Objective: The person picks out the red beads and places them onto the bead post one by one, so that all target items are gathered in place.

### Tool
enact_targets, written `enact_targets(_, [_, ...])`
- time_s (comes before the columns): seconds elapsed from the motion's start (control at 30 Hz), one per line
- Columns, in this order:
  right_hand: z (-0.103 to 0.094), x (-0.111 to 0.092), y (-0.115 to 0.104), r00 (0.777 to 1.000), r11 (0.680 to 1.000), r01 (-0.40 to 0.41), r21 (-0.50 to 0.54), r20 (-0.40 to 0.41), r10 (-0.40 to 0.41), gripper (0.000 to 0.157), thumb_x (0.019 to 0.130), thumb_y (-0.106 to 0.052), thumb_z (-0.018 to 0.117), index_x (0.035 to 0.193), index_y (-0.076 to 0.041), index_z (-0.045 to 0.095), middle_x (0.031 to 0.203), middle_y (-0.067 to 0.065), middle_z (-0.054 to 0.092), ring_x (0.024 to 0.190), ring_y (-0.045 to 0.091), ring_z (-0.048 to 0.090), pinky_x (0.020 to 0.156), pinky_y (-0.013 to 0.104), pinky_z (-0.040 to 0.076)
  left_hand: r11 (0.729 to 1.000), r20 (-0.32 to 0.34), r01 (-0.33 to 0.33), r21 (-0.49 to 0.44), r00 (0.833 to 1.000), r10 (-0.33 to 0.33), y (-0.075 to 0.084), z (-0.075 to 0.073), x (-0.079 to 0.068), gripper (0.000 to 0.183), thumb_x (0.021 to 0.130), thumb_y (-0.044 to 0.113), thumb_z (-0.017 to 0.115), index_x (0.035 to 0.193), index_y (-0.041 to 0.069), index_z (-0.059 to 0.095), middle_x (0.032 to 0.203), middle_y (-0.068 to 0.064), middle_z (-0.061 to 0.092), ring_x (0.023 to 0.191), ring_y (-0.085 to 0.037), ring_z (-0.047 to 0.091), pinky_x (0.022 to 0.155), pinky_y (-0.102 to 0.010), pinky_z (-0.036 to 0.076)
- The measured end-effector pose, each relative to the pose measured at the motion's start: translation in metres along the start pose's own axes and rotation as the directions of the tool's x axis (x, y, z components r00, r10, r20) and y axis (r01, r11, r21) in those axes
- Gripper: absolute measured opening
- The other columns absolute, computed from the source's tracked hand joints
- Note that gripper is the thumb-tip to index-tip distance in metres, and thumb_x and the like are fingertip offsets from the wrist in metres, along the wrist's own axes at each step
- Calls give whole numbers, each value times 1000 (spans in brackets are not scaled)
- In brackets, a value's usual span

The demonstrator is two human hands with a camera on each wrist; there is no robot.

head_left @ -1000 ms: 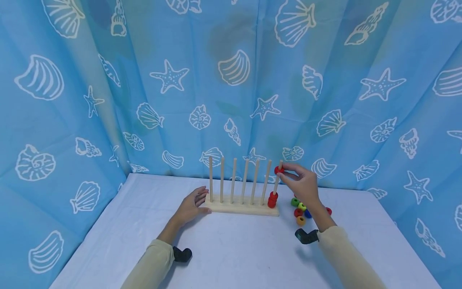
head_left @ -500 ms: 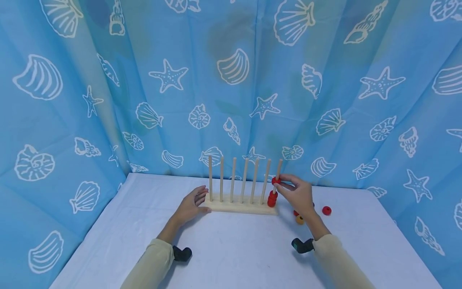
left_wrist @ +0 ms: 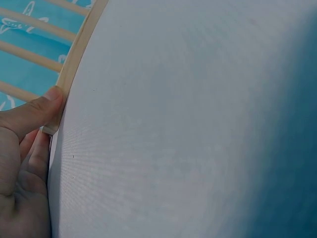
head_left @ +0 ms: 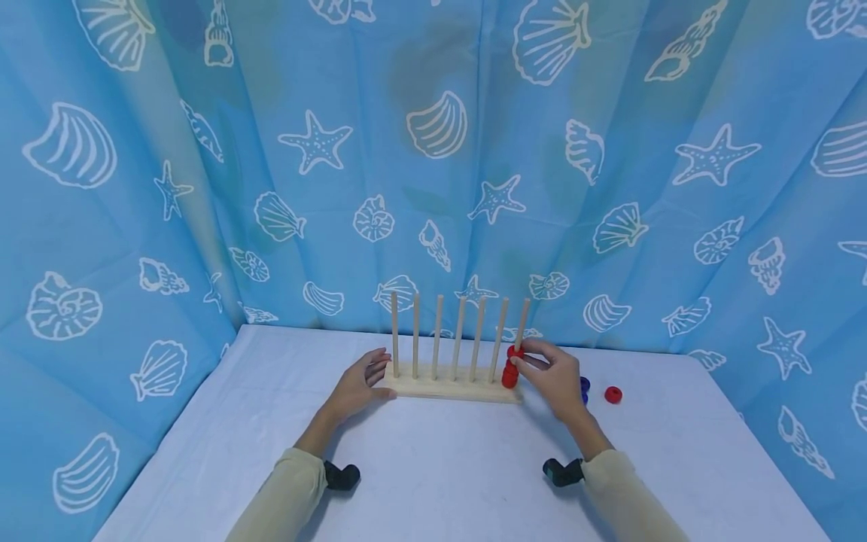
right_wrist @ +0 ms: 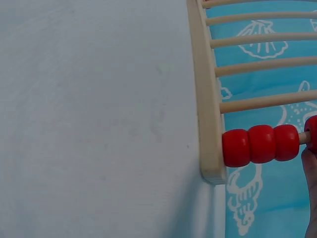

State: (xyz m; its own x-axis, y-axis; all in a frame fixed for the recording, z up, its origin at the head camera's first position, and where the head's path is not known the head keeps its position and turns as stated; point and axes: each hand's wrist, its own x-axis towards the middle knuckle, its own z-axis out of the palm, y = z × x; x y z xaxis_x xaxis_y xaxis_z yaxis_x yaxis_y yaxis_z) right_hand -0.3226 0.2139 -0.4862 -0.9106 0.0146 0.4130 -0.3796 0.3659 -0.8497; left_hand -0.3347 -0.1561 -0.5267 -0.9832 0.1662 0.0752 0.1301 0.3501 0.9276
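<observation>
A wooden peg stand with a row of several upright pegs stands on the white-covered table. My left hand grips its left end; in the left wrist view the thumb lies on the base's front edge and the other fingers reach behind the end. On the rightmost peg, three red beads are stacked against the base. My right hand pinches another red bead threaded on that peg, a small gap above the stack. The other pegs hold no beads.
Right of the stand, a loose red bead lies on the table. Blue beads show partly behind my right hand, which hides that area. A blue shell-patterned curtain hangs close behind the table. A black device sits at my right wrist.
My right hand has slid the red bead down the rightmost peg, from near its top to just above the stack. It now covers most of the loose beads. The left hand has stayed put.
</observation>
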Motion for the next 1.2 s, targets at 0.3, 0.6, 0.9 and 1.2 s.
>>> enact_targets(0.3, [1, -2, 2, 999, 999, 38, -12, -7, -38, 37, 83, -17, 79, 117, -8, 69, 117, 9, 66, 109, 28, 65, 84, 29, 56, 1000, -1, 0, -6, 1000, 0, 2, 0, -1, 89, 72, -1, 83, 149, 9, 38, 144, -10, 49, 132, -27, 47, 106, -30, 43])
enact_targets(0.6, [4, -2, 7, 999, 999, 35, -31, -3, -35, 37, 84, -9, 77, 119, -3, 67, 118, 14, 66, 110, 35, 64, 87, 39, 55, 1000, 2, 5, -14, 1000, -5, 2, 0, -1, 90, 72, -1, 83, 149, 8, 38, 144, -10, 49, 132, -26, 47, 106, -30, 43])
enact_targets(0.9, [3, -4, 10, 1000, 1000, 12, -26, -9, -12, 37, 83, -17, 79, 117, -6, 69, 117, 11, 67, 110, 33, 64, 86, 33, 56, 1000, 6, -1, -25, 1000, 1, -1, 0, -1, 90, 72, -2, 83, 148, 7, 37, 143, -10, 49, 132, -26, 47, 105, -29, 44])
enact_targets(1.2, [-1, -4, 7, 1000, 1000, -16, -20, 15, 16, 40, 84, -19, 78, 121, -8, 67, 121, 9, 65, 112, 31, 63, 89, 40, 55, 1000, 0, 4, -16, 1000, -4, -1, 0, 0, 90, 72, -1, 83, 148, 8, 38, 143, -10, 49, 132, -27, 47, 106, -30, 43])
